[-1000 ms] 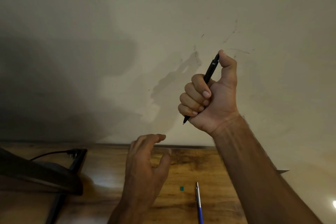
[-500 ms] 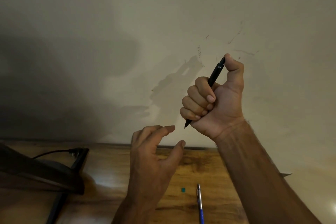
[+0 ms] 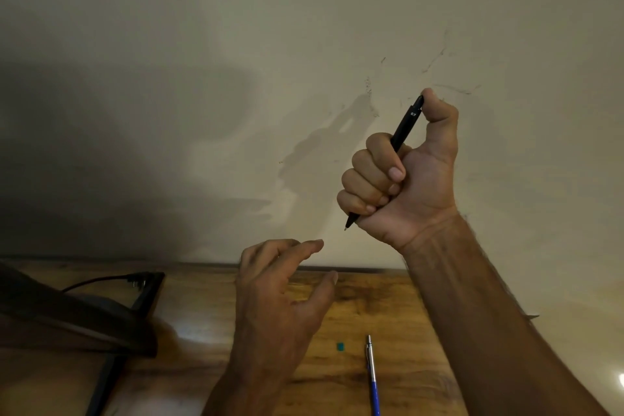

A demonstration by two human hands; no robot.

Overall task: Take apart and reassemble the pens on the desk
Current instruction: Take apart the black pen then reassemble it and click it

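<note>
Now | right hand point(image 3: 405, 179) fisted round black pen point(image 3: 403, 130), thumb seemingly on its top, raised before wall | left hand point(image 3: 280, 294) empty, fingers loosely spread | blue pen point(image 3: 372, 378) flat on desk point(image 3: 202, 314)

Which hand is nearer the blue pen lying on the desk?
Left. The left hand hovers open just above the desk, up and left of the blue pen. The right hand is raised well above it, fisted around a black pen.
</note>
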